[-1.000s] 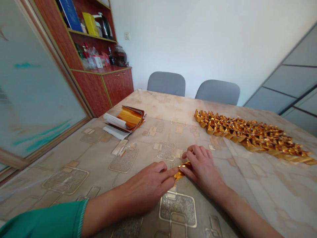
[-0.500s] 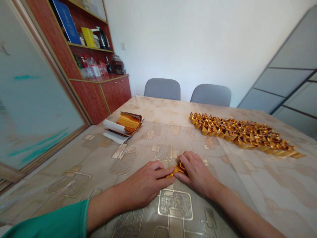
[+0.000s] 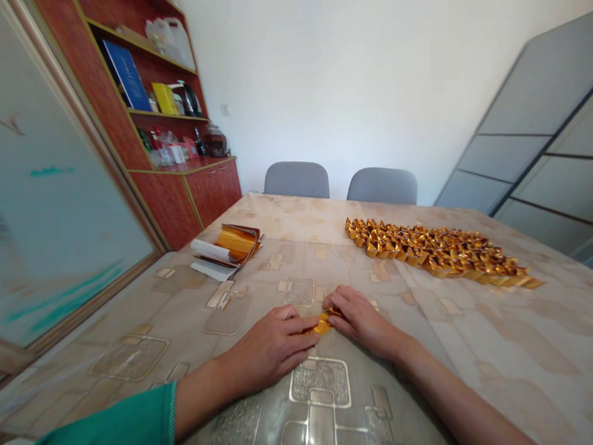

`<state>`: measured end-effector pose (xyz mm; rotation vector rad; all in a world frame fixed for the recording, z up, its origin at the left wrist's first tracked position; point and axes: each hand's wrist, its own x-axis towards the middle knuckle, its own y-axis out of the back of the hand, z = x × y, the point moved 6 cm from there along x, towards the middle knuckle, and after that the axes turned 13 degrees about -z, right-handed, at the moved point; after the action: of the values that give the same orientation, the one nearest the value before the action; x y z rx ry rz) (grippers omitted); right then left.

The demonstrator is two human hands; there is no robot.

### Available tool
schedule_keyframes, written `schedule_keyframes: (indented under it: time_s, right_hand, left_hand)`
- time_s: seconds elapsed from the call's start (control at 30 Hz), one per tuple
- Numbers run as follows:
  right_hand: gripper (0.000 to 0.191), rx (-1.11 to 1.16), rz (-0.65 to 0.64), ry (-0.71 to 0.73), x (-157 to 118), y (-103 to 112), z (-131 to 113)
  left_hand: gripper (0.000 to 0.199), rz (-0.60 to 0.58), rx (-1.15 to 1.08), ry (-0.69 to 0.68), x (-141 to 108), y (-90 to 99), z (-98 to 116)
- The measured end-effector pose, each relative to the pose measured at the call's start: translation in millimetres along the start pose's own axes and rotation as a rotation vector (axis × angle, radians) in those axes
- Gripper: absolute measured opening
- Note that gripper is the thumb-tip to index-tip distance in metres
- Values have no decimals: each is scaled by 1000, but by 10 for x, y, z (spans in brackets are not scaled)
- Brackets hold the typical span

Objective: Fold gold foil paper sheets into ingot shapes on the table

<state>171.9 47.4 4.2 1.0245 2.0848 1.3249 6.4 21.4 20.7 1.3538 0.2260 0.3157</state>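
Gold foil strip (image 3: 323, 323) at lower middle of frame, just above counter (image 3: 500, 352), long axis slanting lower left to upper right. Left hand (image 3: 273, 346) in narrow grip on lower-left end; right hand (image 3: 361, 318) in narrow grip on upper-right end. Neither clearly nearer. Folds hidden behind fingers; whether strip touches counter hard to tell.

Left sleeve (image 3: 111, 419): teal-green fabric, lower left of the frame; cuff (image 3: 172, 411): narrow edge band with pale stitching, at the sleeve's end; left forearm (image 3: 204, 394): bare from the cuff onward; left hand (image 3: 273, 345): bare, lower centre; right hand (image 3: 361, 319): bare, just right of centre; right forearm (image 3: 463, 395): bare, running out at the bottom edge, lower right.
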Motion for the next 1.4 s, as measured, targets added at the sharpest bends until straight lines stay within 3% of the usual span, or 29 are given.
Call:
schedule_keyframes:
  time_s: [0.23,0.4,0.53,0.63,0.93,1.17,1.4]
  right_hand:
    - [7,26,-8,12,8,17,11]
    - [7,28,-2,17,15,17,25]
    - [6,9,-1,11,21,26,5]
    - [6,-12,-3,5,27,42,-24]
    - [8,71,46,42,69,60,13]
    - [12,120,84,35,71,78,-27]
    - [8,108,247,157,-6,251,-198]
  left_hand:
    - [34,14,79,-20,-211,7,16]
    - [18,-4,-99,20,-4,65,-15]
    - [13,140,-172,451,170,65,-263]
    - [17,141,-228,557,221,-14,-309]
    - [7,164,-299,530,204,-61,-262]
    - [16,190,-169,509,220,-30,-254]
    - [5,291,-279,436,221,49,-312]
